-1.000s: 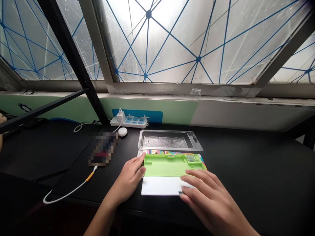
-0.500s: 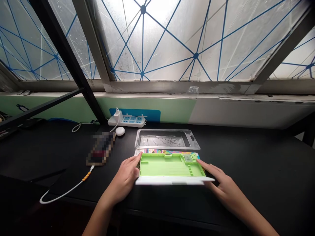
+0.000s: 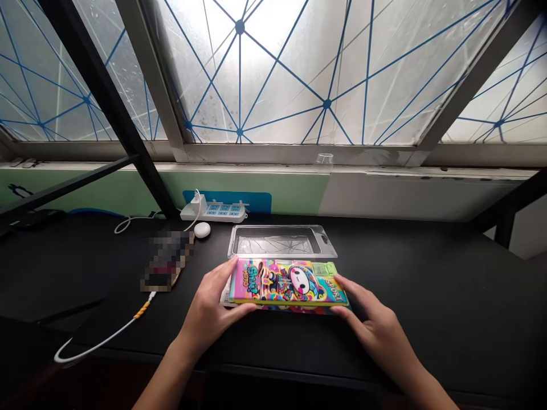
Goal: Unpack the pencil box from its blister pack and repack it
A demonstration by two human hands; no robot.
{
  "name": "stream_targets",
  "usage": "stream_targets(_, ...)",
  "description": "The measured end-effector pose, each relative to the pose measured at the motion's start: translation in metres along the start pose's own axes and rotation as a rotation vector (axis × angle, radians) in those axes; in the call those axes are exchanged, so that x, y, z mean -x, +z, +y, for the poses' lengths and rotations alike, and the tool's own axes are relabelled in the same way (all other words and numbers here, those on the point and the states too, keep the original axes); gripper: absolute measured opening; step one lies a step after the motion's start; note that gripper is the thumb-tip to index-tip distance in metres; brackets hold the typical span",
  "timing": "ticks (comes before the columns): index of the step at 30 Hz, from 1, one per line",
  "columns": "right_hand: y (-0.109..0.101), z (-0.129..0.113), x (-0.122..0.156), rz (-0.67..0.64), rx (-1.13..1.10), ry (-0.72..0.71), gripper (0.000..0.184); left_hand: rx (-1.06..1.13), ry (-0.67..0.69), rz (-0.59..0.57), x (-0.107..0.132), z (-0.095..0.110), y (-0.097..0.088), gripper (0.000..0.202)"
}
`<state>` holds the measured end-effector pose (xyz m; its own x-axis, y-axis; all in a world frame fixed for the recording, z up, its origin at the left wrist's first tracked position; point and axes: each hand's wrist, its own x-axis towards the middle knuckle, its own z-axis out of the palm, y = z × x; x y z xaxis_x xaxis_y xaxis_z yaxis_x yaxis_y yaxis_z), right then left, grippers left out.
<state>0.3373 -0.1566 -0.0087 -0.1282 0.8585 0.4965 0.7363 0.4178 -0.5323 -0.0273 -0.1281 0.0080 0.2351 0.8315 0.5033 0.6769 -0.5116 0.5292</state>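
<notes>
A colourful pencil case (image 3: 273, 282) with a cartoon figure on its closed lid lies flat in front of me, on top of a printed card (image 3: 225, 296) whose edges show at the left and front. My left hand (image 3: 213, 302) grips its left end, thumb along the front edge and fingers at the back corner. At the right end my right hand (image 3: 371, 319) holds it the same way, thumb in front and fingertips on the far corner. Just behind the case rests a clear plastic tray (image 3: 329, 250) with a hang hole at its right end.
To the left lies a blurred-out phone-like device (image 3: 166, 265) with a white cable (image 3: 102, 344) plugged in. A small white round case (image 3: 202, 230) and a power strip (image 3: 217, 213) sit behind it. A black slanted post (image 3: 106, 108) rises at the left. A clear cup (image 3: 325, 159) stands on the window ledge.
The pencil case was open with its green inside showing; its lid is now shut, printed side up. Both thumbs have come round to the front edge. The view has shifted slightly right.
</notes>
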Motion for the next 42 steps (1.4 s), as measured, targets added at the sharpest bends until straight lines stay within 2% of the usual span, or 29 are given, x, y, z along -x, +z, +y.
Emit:
stream_targets(4,-0.003,0.000,-0.050,0.062,-0.036,0.037,0.045,-0.034,0.005,0.022,-0.045,0.004,-0.007,0.075)
stream_targets(7,0.007,0.007,-0.094,0.071,-0.043,0.043,0.049,-0.032,-0.055,0.051,-0.081,-0.003,-0.001,0.077)
stream_targets(9,0.019,0.014,-0.112,0.075,-0.037,0.037,0.051,-0.039,-0.122,0.069,-0.095,-0.013,0.008,0.077)
stream_targets(11,0.032,0.021,-0.120,0.078,-0.024,0.025,0.051,-0.052,-0.171,0.033,-0.098,-0.023,0.017,0.074)
stream_targets(14,0.045,0.030,-0.117,0.044,0.002,-0.013,0.048,-0.080,-0.190,-0.088,-0.092,-0.035,0.025,0.073)
stream_targets(17,0.049,0.036,-0.111,0.005,0.032,-0.047,0.043,-0.066,-0.217,-0.179,-0.086,-0.039,0.026,0.076)
stream_targets(24,0.049,0.033,-0.111,0.023,0.119,-0.139,0.033,-0.156,-0.254,-0.303,-0.084,-0.033,0.024,0.079)
stream_targets(26,0.048,0.028,-0.109,0.052,0.139,-0.181,0.029,-0.240,-0.207,-0.261,-0.083,-0.022,0.024,0.068)
stream_targets(29,0.049,0.015,-0.103,0.027,0.138,-0.282,0.024,-0.329,-0.014,-0.157,-0.087,0.000,0.028,0.050)
stream_targets(31,0.052,0.002,-0.097,-0.075,0.123,-0.366,0.021,-0.302,0.085,-0.188,-0.094,0.011,0.035,0.051)
stream_targets(33,0.057,-0.012,-0.092,-0.207,0.112,-0.435,0.021,-0.283,0.079,-0.270,-0.105,0.015,0.044,0.056)
stream_targets(35,0.061,-0.023,-0.089,-0.314,0.124,-0.460,0.026,-0.292,0.020,-0.373,-0.116,0.009,0.052,0.063)
stream_targets(37,0.064,-0.029,-0.087,-0.380,0.151,-0.444,0.041,-0.293,-0.002,-0.423,-0.124,-0.003,0.055,0.067)
stream_targets(40,0.063,-0.029,-0.086,-0.424,0.191,-0.391,0.059,-0.293,-0.014,-0.439,-0.130,-0.023,0.050,0.069)
stream_targets(42,0.063,-0.026,-0.086,-0.415,0.212,-0.339,0.061,-0.291,-0.012,-0.451,-0.130,-0.033,0.042,0.069)
